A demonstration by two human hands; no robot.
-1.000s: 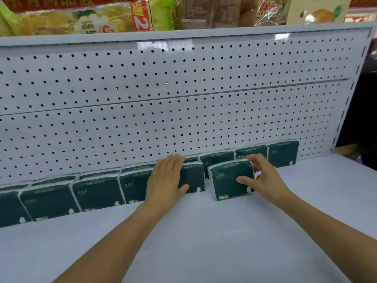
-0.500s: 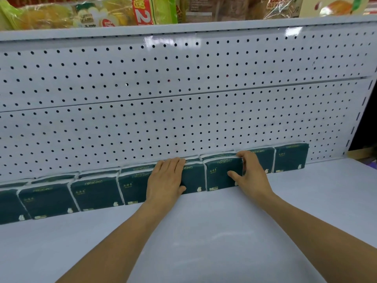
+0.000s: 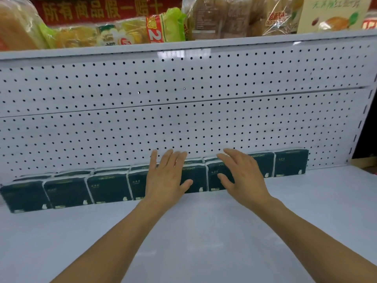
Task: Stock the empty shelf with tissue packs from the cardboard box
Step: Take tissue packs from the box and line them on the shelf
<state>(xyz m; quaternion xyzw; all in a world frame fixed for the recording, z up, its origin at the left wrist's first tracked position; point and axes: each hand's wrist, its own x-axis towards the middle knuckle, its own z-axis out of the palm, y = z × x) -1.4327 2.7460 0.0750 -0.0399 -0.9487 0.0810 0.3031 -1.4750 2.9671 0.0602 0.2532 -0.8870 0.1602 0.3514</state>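
A white shelf (image 3: 204, 242) filled the near view, bare across its front, in what looked like a shop aisle. Two bare forearms reached forward over it from the bottom edge. The left hand (image 3: 166, 178) lay flat with fingers straight and spread, in front of the packs near the middle of the row. The right hand (image 3: 242, 176) was likewise flat and spread, holding nothing, just to the right of the first. Whether either palm pressed on the packs or hovered just off them could not be told from this angle.

Behind the hands, a row of dark green tissue packs (image 3: 109, 187) stood upright, side by side, along the back of the shelf, against a white pegboard (image 3: 183, 123). A second row seemed to stand behind the first. The row ran from the left edge of view to a last pack (image 3: 290, 164) near the right upright. Above the pegboard, bagged bread (image 3: 114, 33) sat on a higher shelf. The cardboard box was out of view.

The packs were soft and stood on narrow edges, so a careless pull-back of either hand could have dragged one forward and tipped it, and a push at one spot could have skewed its neighbours.
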